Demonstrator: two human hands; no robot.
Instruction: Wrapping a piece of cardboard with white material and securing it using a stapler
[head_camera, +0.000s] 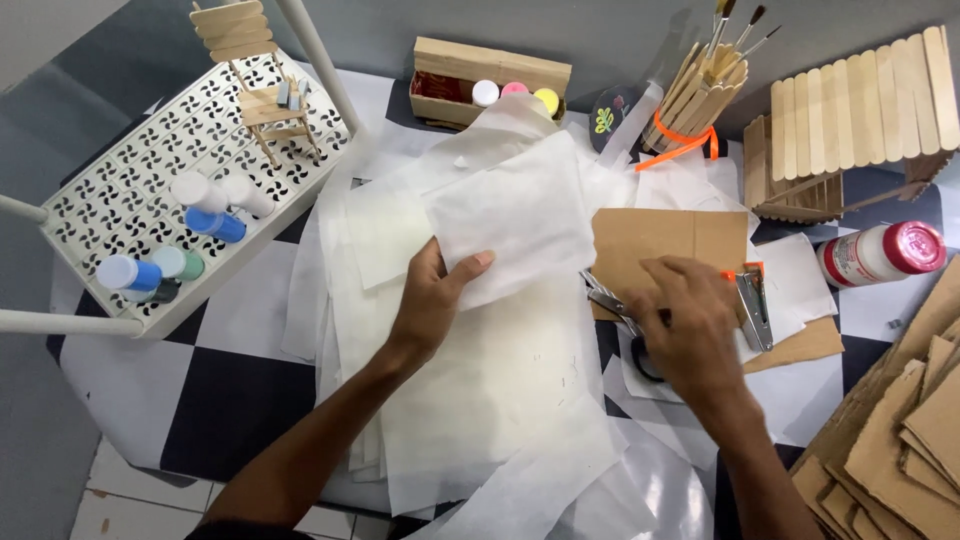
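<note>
A: Obs., left to right. At 9 o'clock, white perforated shelf (120, 200) with small paint bottles (205, 215). Left hand (432, 300) near centre pinches a white paper sheet (520, 215), thumb on top, fingers underneath, at its lower-left corner.

B: Handling of the sheet?

A: Judged very light, thin, limp; it will likely sag and tear if pulled hard. A grip at the corner or edge looks best. It lies on a pile of similar sheets (480, 390).

B: Right hand?

A: Right hand (690, 325) at 3 o'clock is curled over scissors (612, 303), blades poking toward 9 o'clock; the handles are covered, so whether it actually grips them I cannot tell. A stapler (752, 305) sits just beside it on brown cardboard (660, 240).
</note>
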